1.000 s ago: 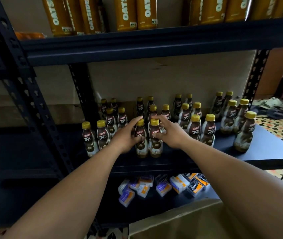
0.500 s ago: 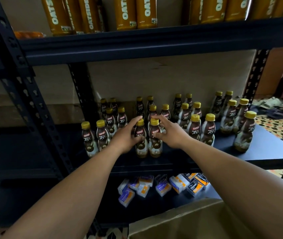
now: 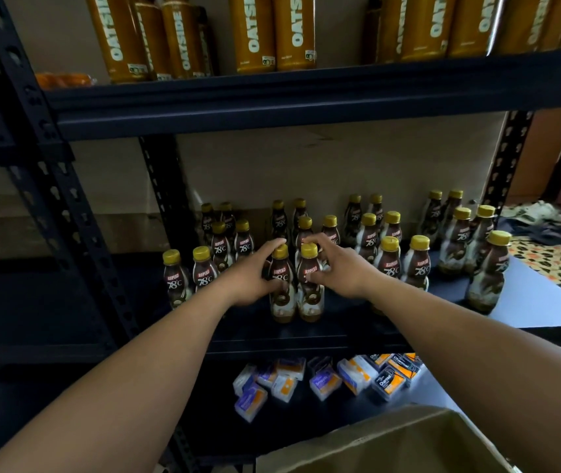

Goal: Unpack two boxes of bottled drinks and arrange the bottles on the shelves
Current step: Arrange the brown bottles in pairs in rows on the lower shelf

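The left hand is gripping a small brown plastic bottle with a yellow cap. Its thumb is lying across the label and its fingers are curling behind the neck. The right hand is gripping in the same way the second brown bottle, which is touching the first one. Both bottles are standing upright near the front edge of the dark blue metal middle shelf.

Left of them a pair of the same bottles is standing. More pairs are forming rows behind and to the right, up to the last bottle near the right end of the shelf. Perforated dark posts are carrying the shelves, and a beige wall is showing behind them. On the lower shelf small white, purple and orange boxes are lying, and a brown cardboard box is standing in front, below. At far right a patterned floor is showing.

The bottle labels are reading "KOPIKO 78°C". On the upper shelf tall golden cartons are reading "OATSIDE".
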A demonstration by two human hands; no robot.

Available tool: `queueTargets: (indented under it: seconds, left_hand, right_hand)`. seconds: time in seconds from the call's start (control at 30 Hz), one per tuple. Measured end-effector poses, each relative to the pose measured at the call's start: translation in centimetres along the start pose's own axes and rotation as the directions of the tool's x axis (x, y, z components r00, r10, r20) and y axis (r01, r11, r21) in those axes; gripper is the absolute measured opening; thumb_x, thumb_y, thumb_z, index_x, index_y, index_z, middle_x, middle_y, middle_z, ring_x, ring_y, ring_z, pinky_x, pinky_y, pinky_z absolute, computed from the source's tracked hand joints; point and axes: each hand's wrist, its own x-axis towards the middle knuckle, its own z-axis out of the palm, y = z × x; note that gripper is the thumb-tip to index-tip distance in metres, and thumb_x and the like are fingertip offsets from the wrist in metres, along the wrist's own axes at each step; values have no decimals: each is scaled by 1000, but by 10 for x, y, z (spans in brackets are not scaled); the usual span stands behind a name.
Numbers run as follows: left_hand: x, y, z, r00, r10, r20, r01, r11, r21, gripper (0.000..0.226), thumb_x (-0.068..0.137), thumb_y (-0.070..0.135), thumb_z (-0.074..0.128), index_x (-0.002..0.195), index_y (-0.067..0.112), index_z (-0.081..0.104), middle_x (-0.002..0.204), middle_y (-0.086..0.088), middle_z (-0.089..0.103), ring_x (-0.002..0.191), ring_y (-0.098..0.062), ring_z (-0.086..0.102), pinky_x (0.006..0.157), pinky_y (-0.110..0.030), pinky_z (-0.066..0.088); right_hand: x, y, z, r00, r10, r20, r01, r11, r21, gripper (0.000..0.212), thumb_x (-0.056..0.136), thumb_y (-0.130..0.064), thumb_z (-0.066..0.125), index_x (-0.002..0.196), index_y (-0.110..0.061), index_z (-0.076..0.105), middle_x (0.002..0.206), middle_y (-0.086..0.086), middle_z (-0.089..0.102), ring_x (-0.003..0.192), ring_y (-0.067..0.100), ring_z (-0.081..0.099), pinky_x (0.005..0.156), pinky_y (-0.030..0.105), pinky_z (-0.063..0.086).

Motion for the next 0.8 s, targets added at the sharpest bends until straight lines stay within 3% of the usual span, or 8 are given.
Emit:
queueTargets:
  seconds: [0.1, 0.2, 0.27, 0.37, 0.53, 0.67, 0.73, 0.8]
  left_hand:
    - [3, 6, -16, 998, -14, 64, 11, 999, 50, 88, 88, 38, 77, 157, 44, 23, 153, 3, 45, 135, -18, 47, 107, -30, 40]
    - [6, 19, -40, 989, -29, 146, 14, 994, 104, 82, 88, 46, 75, 156, 37, 32, 141, 2, 54, 118, -13, 55, 93, -23, 41]
    - [9, 29, -58, 982, -43, 184, 18, 991, 135, 77, 88, 52, 73, 154, 35, 36, 137, 2, 58, 114, -15, 60, 84, -21, 45]
    - [16, 44, -87, 980, -47, 193, 5, 977, 215, 68, 89, 56, 69, 149, 32, 46, 137, 4, 60, 118, -14, 59, 93, -28, 46]
    - [45, 57, -115, 962, -85, 259, 5, 956, 293, 44, 94, 45, 66, 133, 26, 60, 120, 6, 67, 98, -12, 70, 90, -34, 55]
    - [78, 62, -107, 963, -96, 253, 13, 950, 313, 52, 95, 41, 67, 142, 27, 51, 131, 12, 59, 109, -15, 65, 99, -35, 50]
    - [95, 62, -95, 960, -103, 262, 15, 949, 316, 51, 96, 38, 66, 143, 30, 47, 124, 14, 55, 107, -14, 61, 85, -25, 48]
    - [115, 55, -80, 957, -105, 271, 22, 955, 295, 63, 94, 38, 69, 150, 31, 41, 139, 6, 52, 120, -18, 55, 96, -30, 47]
  right_hand:
    - [6, -8, -12, 997, 3, 82, 1, 999, -53, 64, 95, -38, 70, 147, -38, 33, 118, 3, 62, 102, 22, 63, 85, 36, 51]
    - [19, -14, -28, 984, 33, 174, -7, 989, -149, 69, 92, -46, 72, 150, -35, 36, 125, -2, 58, 114, 20, 58, 96, 37, 48]
    - [29, -18, -44, 964, 80, 255, -30, 981, -193, 72, 90, -49, 74, 151, -36, 39, 132, -2, 59, 115, 21, 60, 103, 41, 50]
    - [41, -26, -73, 927, 120, 356, -46, 977, -209, 66, 92, -45, 73, 150, -33, 43, 132, -3, 57, 103, 17, 65, 94, 37, 55]
    - [59, -26, -113, 953, 147, 267, -75, 963, -260, 59, 95, -40, 70, 146, -24, 47, 144, 1, 54, 107, 21, 67, 99, 40, 54]
    - [78, -13, -126, 944, 257, 205, -133, 868, -478, 42, 98, -46, 63, 131, -22, 57, 120, -5, 57, 106, 17, 55, 90, 31, 42]
    - [94, -2, -125, 924, 324, 201, -173, 826, -536, 49, 98, -50, 62, 132, -14, 62, 124, -1, 61, 109, 19, 56, 90, 29, 40]
    - [106, 8, -119, 895, 382, 229, -229, 836, -498, 52, 99, -45, 63, 140, -13, 57, 137, 3, 58, 123, 23, 54, 96, 29, 41]
